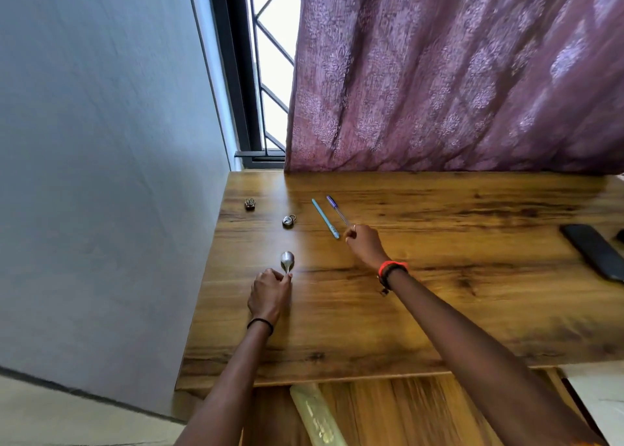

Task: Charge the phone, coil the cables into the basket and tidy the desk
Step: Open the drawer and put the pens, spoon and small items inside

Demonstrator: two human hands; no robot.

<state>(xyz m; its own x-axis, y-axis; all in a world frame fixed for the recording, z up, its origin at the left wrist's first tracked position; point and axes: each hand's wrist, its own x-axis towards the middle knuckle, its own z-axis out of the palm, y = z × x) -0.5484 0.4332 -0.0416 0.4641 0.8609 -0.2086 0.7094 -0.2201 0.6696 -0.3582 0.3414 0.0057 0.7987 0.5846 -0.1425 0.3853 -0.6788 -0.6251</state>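
Observation:
My left hand [268, 293] pinches the handle of a metal spoon [287, 261] lying on the wooden desk [439, 293] near its left edge. My right hand [363, 243] is curled round the near end of a purple pen [336, 207]. A light blue pen [325, 217] lies just left of it, touching nothing. A dark phone [592, 251] lies flat at the desk's right edge. No cable or basket is in view.
A small padlock [289, 221] and a tiny dark object [250, 203] sit near the desk's far left corner. A purple curtain [456, 74] hangs behind the desk, a grey wall [101, 175] stands at the left. A pale flat object [317, 415] leans under the front edge.

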